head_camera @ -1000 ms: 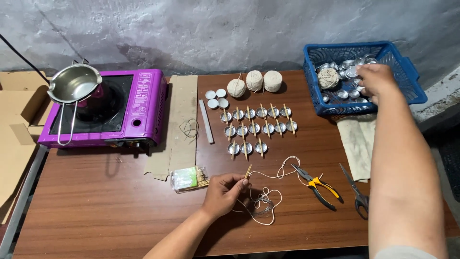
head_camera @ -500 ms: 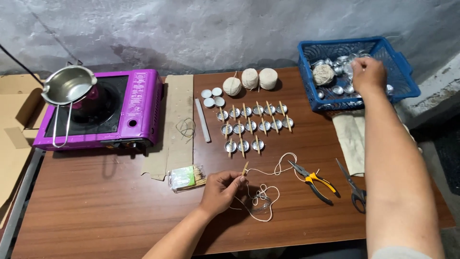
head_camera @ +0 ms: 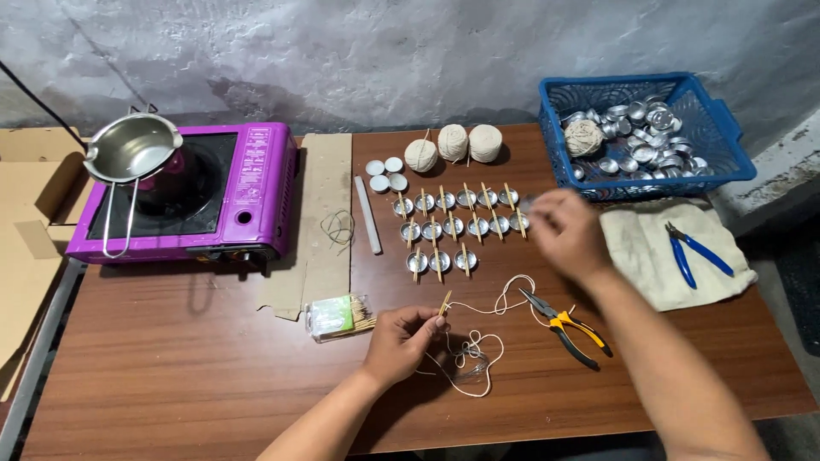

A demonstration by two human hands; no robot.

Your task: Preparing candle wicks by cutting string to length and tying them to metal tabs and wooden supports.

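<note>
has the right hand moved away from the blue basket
Yes: the right hand has left the blue plastic basket and come back toward the person, over the wooden table.

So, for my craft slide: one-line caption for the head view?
Left hand pinches a stick tied with string; right hand hovers beside rows of small metal cups.

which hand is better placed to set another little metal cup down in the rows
Right. The right hand hovers at the right end of the rows of cups, apparently pinching something small, too blurred to name. The left hand is lower down, pinching a small stick by the string.
</note>
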